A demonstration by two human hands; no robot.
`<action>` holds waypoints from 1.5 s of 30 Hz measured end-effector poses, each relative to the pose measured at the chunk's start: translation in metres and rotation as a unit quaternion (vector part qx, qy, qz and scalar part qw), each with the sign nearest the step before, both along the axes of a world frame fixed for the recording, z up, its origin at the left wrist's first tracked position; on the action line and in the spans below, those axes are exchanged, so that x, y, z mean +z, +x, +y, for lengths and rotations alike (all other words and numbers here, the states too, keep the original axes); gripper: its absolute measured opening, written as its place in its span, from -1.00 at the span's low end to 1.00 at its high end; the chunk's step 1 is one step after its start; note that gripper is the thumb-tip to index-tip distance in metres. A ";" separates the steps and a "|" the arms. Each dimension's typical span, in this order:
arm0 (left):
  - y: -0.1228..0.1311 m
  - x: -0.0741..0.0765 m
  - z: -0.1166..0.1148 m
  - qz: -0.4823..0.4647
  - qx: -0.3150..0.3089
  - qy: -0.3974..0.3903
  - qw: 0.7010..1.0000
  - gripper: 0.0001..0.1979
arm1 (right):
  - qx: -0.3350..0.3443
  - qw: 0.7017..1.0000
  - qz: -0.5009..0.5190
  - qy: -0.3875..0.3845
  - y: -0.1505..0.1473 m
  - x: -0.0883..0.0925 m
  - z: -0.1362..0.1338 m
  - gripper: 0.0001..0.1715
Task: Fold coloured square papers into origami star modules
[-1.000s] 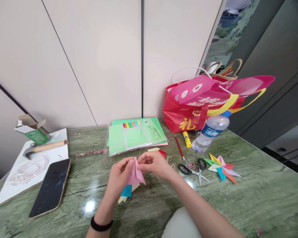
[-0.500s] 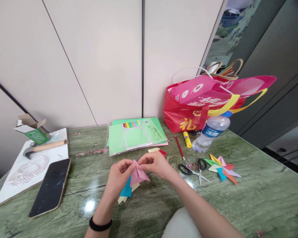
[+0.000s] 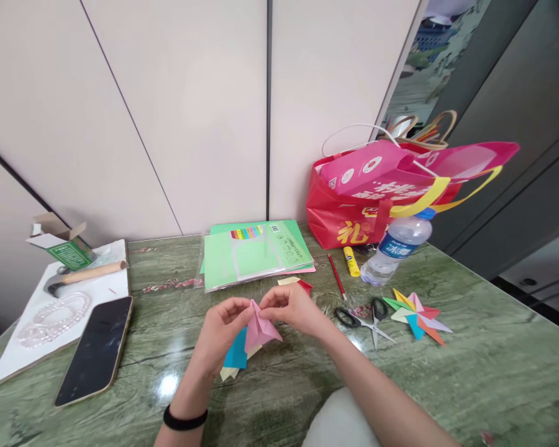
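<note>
A folded piece of pink paper [image 3: 261, 332] is held up between both hands, its creased lower part flaring out to points. My left hand [image 3: 223, 329] pinches its upper left edge. From the other side, the thumb and fingers of my right hand [image 3: 291, 308] are closed on its upper right edge. Below the pink piece, blue paper [image 3: 235, 352] and cream paper pieces [image 3: 228, 374] lie on the table, partly covered by my left hand. Behind my right hand, a red folded paper [image 3: 305, 287] shows in part beside a cream one.
Open scissors [image 3: 366, 324] and a multicoloured paper star [image 3: 418, 315] lie to the right. Behind them are a red pencil [image 3: 337, 277], a glue stick [image 3: 351, 262], a water bottle [image 3: 397, 248] and a red bag [image 3: 345, 205]. Green paper packs [image 3: 256, 257] lie behind; a phone [image 3: 95, 351] and hammer [image 3: 93, 273] lie left.
Both hands keep their pinch on the pink paper, with only a very slight shift. My left wrist has moved a little to the left.
</note>
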State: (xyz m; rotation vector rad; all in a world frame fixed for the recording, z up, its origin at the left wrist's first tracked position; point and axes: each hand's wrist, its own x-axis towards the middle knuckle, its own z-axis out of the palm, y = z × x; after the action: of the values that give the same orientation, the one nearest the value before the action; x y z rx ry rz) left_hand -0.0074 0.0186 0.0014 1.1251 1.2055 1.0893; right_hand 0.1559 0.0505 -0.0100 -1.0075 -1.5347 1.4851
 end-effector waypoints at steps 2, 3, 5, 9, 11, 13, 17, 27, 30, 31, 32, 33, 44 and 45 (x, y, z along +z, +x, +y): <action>-0.001 0.000 0.000 -0.023 -0.004 -0.009 1.000 -0.78 | 0.005 1.000 0.000 -0.003 0.000 0.000 0.000 -0.77; -0.001 0.001 0.000 -0.039 -0.008 -0.015 0.999 -0.77 | 0.007 1.000 0.002 -0.006 0.000 0.000 0.000 -0.75; -0.001 0.002 -0.001 -0.073 -0.019 -0.028 0.997 -0.75 | 0.009 1.000 0.008 -0.011 0.001 0.000 0.000 -0.71; -0.001 0.005 -0.002 -0.104 -0.033 -0.041 0.993 -0.74 | 0.014 1.000 0.014 -0.013 0.002 0.001 0.000 -0.67; -0.001 0.006 -0.002 -0.093 -0.028 -0.037 0.995 -0.73 | 0.013 1.000 0.008 -0.004 0.002 0.001 0.000 -0.68; -0.001 0.005 -0.001 -0.061 -0.004 -0.023 0.998 -0.74 | 0.006 1.000 -0.007 0.010 0.002 0.002 0.000 -0.72; -0.001 -0.001 0.002 0.024 0.058 0.013 0.998 -0.76 | -0.034 0.994 -0.075 0.071 0.000 0.002 0.000 -0.87; 0.004 -0.004 0.003 0.057 0.068 0.030 0.996 -0.81 | -0.077 0.976 -0.132 0.158 -0.006 0.002 -0.005 -0.92; 0.004 -0.005 0.003 0.060 0.066 0.044 0.995 -0.82 | -0.067 0.981 -0.115 0.144 -0.008 0.000 -0.005 -0.94; 0.003 -0.005 0.003 0.066 0.068 0.050 0.994 -0.82 | -0.064 0.982 -0.110 0.139 -0.008 -0.001 -0.004 -0.94; 0.003 -0.006 0.004 0.073 0.070 0.054 0.993 -0.82 | -0.064 0.984 -0.104 0.133 -0.008 -0.002 -0.004 -0.94; 0.002 -0.007 0.004 0.081 0.071 0.057 0.993 -0.83 | -0.063 0.985 -0.100 0.127 -0.008 -0.002 -0.003 -0.92; 0.004 -0.003 0.002 0.087 0.050 0.053 0.994 -0.80 | -0.027 0.996 -0.049 0.069 -0.005 -0.002 0.000 -0.89; 0.004 -0.002 0.001 0.074 0.046 0.049 0.995 -0.79 | -0.031 0.996 -0.042 0.067 -0.005 -0.002 0.000 -0.89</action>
State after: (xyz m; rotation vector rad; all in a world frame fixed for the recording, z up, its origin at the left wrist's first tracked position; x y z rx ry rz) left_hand -0.0029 0.0198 -0.0011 1.2532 1.3431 1.1614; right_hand 0.1513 0.0503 -0.0115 -1.0391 -1.6246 1.2938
